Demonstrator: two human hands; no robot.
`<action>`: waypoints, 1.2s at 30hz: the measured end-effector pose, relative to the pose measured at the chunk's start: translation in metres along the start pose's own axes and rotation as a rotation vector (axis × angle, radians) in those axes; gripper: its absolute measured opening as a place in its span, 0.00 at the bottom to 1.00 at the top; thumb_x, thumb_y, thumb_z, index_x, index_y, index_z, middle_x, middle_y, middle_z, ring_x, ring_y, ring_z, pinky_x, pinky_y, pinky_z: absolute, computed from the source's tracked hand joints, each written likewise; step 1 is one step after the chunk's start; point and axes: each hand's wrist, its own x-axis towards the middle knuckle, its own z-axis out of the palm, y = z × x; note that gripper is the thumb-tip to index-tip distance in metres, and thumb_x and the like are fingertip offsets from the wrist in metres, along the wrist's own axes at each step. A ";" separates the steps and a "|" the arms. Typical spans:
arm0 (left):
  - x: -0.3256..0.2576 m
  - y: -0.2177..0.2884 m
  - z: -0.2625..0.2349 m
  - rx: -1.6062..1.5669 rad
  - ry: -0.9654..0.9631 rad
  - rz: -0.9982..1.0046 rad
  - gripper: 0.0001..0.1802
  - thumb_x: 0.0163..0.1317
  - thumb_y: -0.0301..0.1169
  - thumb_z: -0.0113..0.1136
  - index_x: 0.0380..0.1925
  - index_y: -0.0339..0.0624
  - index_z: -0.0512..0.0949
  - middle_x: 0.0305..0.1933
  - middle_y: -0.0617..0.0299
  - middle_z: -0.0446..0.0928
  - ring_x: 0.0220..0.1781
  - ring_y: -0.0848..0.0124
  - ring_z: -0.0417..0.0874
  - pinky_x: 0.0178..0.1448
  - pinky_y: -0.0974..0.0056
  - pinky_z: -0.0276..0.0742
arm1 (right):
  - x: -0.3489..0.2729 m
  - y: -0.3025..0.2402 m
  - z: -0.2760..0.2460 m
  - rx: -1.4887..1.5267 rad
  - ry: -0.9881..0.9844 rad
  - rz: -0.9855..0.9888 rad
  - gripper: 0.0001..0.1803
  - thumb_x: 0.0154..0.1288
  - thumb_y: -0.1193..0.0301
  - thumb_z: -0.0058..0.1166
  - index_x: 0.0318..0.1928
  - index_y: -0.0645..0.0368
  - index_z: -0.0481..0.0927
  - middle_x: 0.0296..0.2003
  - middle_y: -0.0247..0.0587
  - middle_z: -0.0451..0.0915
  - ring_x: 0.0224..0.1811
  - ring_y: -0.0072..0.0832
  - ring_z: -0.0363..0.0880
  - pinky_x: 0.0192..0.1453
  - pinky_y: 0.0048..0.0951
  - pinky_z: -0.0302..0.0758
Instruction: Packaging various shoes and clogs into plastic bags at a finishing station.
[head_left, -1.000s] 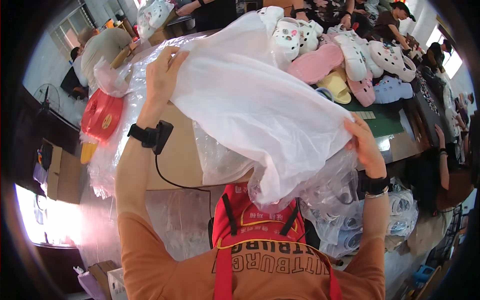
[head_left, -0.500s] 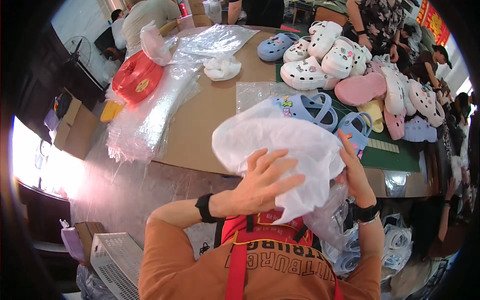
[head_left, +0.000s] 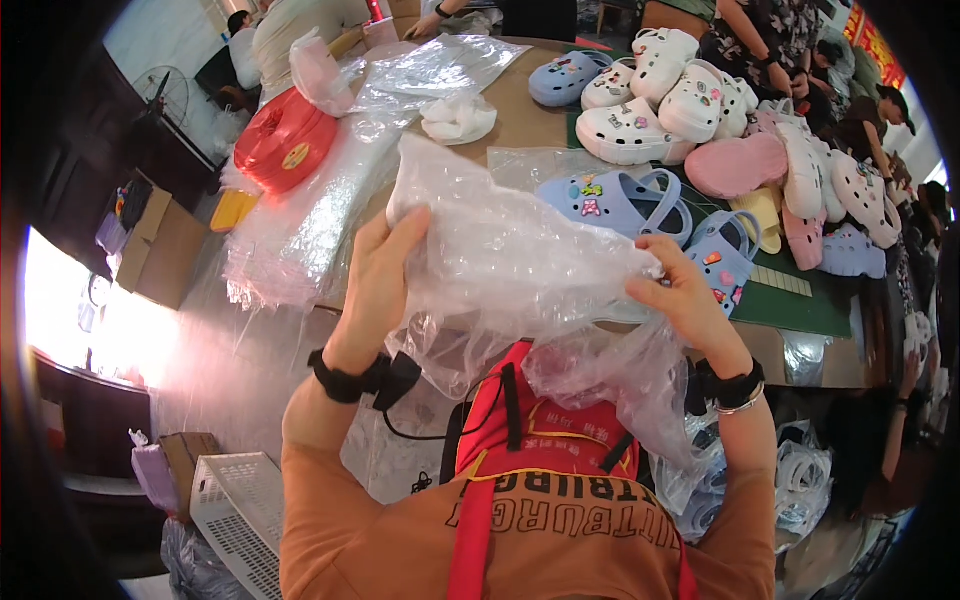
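**Two hands gripping a clear plastic bag above a work table**

The left hand (head_left: 378, 280) is closed on the left side of a crumpled clear plastic bag (head_left: 505, 255), thumb toward the viewer and fingers curled behind the film. The right hand (head_left: 682, 300) pinches the bag's right edge, fingers folded over the plastic. The bag is held up in front of the chest, between the two hands, its lower folds hanging down over a red apron (head_left: 545, 440) worn over an orange shirt (head_left: 350, 540). Each wrist carries a dark band (head_left: 345, 380).

Behind the bag lies a brown table (head_left: 520, 115). Just beyond the right hand, a pair of light blue clogs (head_left: 640, 205) with small charms rests on the table beside a green cutting mat (head_left: 800, 305). Farther back, white clogs (head_left: 655, 105) are heaped together, with pink clogs (head_left: 740, 165) next to them and another blue clog (head_left: 560, 80) at the far side. A stack of clear bags (head_left: 300, 235) drapes over the table's left edge; a red bundle in plastic (head_left: 285, 140) sits just beyond it. A crumpled white wad (head_left: 458, 118) lies near the table's middle. Below left, a white slotted basket (head_left: 235, 515) stands on the floor, and a cardboard box (head_left: 160, 250) stands farther left. Other people stand along the far and right edges of the table.
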 end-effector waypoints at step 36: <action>0.080 -0.029 -0.017 0.221 0.090 -0.152 0.16 0.61 0.35 0.50 0.44 0.34 0.72 0.38 0.62 0.76 0.37 0.76 0.76 0.38 0.68 0.73 | 0.030 0.014 -0.056 0.601 0.435 -0.191 0.17 0.66 0.59 0.42 0.52 0.52 0.65 0.36 0.34 0.72 0.16 0.10 0.58 0.20 0.13 0.57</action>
